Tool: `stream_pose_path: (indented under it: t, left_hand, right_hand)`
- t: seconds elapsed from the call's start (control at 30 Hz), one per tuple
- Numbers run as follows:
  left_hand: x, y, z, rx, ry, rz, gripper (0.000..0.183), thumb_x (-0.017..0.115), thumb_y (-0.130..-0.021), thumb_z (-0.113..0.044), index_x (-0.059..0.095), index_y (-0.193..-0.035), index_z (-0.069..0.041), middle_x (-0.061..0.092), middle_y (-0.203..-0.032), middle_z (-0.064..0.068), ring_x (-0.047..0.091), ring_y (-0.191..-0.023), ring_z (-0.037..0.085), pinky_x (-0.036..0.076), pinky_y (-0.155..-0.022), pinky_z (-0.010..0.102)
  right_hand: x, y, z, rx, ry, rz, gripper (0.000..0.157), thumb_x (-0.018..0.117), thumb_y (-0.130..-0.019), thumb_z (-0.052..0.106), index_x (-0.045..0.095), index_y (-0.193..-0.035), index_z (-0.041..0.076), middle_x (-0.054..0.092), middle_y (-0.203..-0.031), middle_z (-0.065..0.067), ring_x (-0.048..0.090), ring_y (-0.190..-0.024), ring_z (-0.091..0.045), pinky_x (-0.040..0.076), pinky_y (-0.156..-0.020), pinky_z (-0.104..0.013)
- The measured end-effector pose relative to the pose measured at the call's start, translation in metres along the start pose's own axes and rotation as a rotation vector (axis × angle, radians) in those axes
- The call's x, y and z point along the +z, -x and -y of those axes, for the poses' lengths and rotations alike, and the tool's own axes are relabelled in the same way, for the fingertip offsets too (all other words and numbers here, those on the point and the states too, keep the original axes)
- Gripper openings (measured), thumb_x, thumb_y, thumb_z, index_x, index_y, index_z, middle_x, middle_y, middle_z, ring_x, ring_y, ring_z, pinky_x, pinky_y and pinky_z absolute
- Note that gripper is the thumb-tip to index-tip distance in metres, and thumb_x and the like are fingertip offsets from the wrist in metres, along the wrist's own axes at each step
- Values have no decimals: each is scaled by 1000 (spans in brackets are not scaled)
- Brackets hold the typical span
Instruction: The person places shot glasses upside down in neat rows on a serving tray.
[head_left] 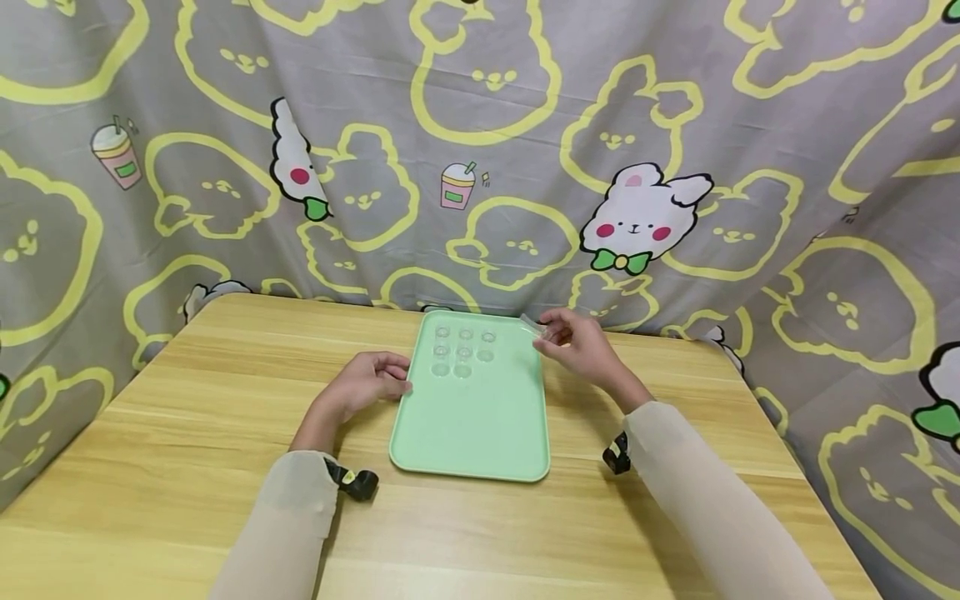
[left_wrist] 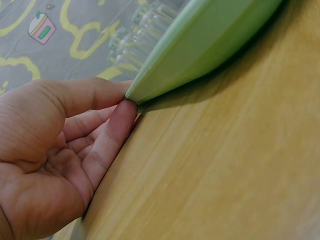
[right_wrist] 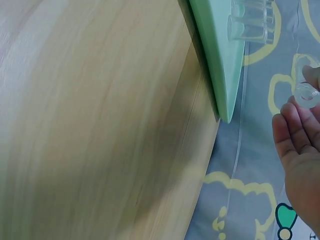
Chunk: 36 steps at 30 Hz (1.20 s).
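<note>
A pale green tray (head_left: 480,433) lies on the wooden table. My left hand (head_left: 366,383) pinches its left edge between thumb and finger, as the left wrist view shows closely (left_wrist: 65,145). Toward the tray's far left, several small clear cylindrical containers (head_left: 464,353) stand upright in rows; some show a ring on top, others look plainer. Above the far right corner, my right hand (head_left: 577,343) holds another clear cylindrical container (head_left: 532,325), tilted, between thumb and fingers. That container (right_wrist: 306,94) is partly cut off by the right wrist view's edge.
The wooden table (head_left: 187,400) extends on both sides of the tray. A grey patterned curtain (head_left: 517,108) hangs behind the table's far edge and along its sides. Black straps with small devices (head_left: 356,482) sit at both wrists.
</note>
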<state>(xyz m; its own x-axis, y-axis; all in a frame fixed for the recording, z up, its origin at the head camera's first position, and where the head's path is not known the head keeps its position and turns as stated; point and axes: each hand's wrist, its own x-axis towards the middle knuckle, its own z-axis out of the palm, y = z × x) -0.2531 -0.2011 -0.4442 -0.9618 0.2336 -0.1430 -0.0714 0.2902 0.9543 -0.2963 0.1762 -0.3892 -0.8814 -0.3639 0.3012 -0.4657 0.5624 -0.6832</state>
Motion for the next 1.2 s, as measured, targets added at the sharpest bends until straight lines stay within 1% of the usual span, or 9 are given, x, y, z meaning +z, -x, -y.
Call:
stream_pose_path:
  t: [0.17, 0.27, 0.5, 0.7, 0.93, 1.1, 1.2]
  left_hand:
    - [0, 0, 0, 1, -1, 3, 50, 75, -90, -5, 56, -134, 8, 59, -110, 14, 61, -89, 18, 58, -79, 29]
    - [-1, 0, 0, 3, 2, 2, 49, 75, -90, -5, 57, -134, 8, 59, -109, 14, 61, -89, 18, 58, -79, 29]
    - [-1, 0, 0, 2, -4, -3, 50, 75, -90, -5, 57, -134, 8, 59, -109, 14, 61, -89, 18, 58, -79, 28]
    - [-1, 0, -1, 1, -7, -2, 50, 76, -89, -6, 57, -134, 7, 60, -110, 14, 61, -90, 18, 57, -78, 27]
    - [-1, 0, -1, 0, -5, -3, 50, 76, -89, -6, 57, -134, 7, 60, -110, 14, 61, -90, 18, 57, -78, 27]
    - [-1, 1, -2, 2, 4, -2, 51, 76, -89, -5, 57, -134, 8, 59, -110, 15, 61, -90, 18, 57, -78, 26]
    - [-1, 1, -2, 3, 8, -1, 51, 76, -89, -5, 56, -134, 8, 59, -110, 15, 61, -90, 19, 57, -78, 26]
  right_hand:
    - [5, -1, 6, -16, -28, -23, 26, 80, -90, 11, 61, -105, 1, 67, -92, -9, 64, -84, -22, 55, -75, -28]
    - [7, -2, 9, -30, -33, -25, 23, 80, -91, 11, 62, -101, 2, 65, -92, -9, 63, -83, -22, 55, -75, -28]
    - [14, -4, 14, -38, -26, -28, 20, 78, -92, 12, 66, -105, 4, 67, -93, -7, 64, -83, -20, 57, -75, -33]
    - [22, -7, 16, -64, -1, -21, 27, 78, -93, 13, 71, -116, 2, 70, -95, -8, 67, -84, -20, 58, -76, -33]
    - [32, -10, 20, -117, 12, 9, 31, 77, -93, 14, 73, -122, 1, 70, -102, -11, 70, -88, -22, 60, -80, -42]
    - [38, -13, 22, -134, 56, 36, 31, 76, -93, 15, 74, -121, 2, 68, -96, -9, 68, -89, -22, 59, -83, -47]
    - [41, -15, 24, -142, 81, 55, 29, 77, -93, 14, 75, -120, 3, 65, -92, -6, 66, -87, -21, 58, -83, -47]
